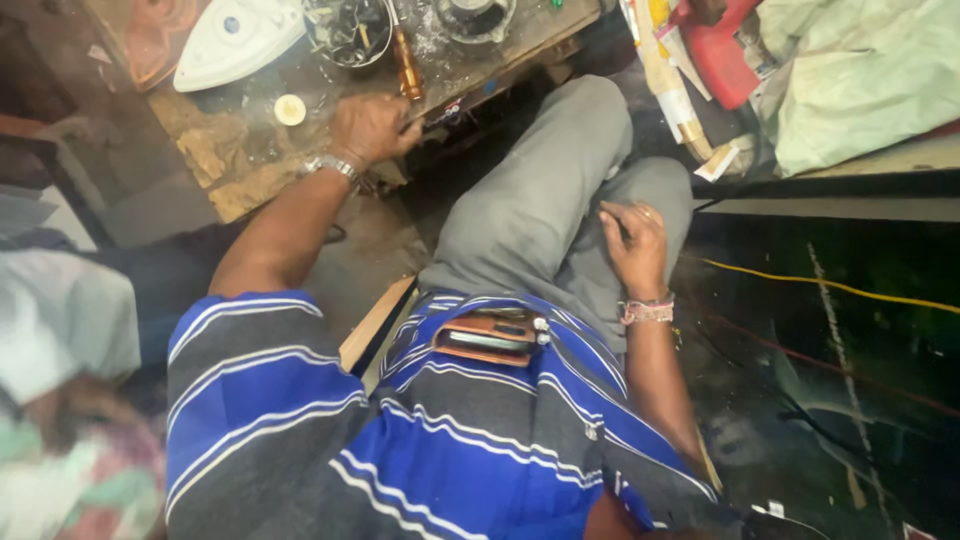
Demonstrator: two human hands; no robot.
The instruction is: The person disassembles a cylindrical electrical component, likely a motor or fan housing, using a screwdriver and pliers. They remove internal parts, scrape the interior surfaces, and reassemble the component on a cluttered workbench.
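Left hand (372,128), upper centre of frame, wristwatch on wrist, fingers curled, resting on worn wooden workbench (235,165) just below brown-handled screwdriver (406,65); grip unclear. White clothes iron (235,38) upper left, round tin of small parts (350,28) beside it. Right hand (635,245), centre right, loosely curled, empty, resting on grey trouser leg (540,200).

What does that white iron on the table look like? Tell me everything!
The white iron lies on the worn wooden table, at its far left end, pointed tip toward the left. Its smooth shell looks like plastic, with a small blue round mark on top. A bowl of small parts sits beside it. No hand touches it; the left hand rests nearby.
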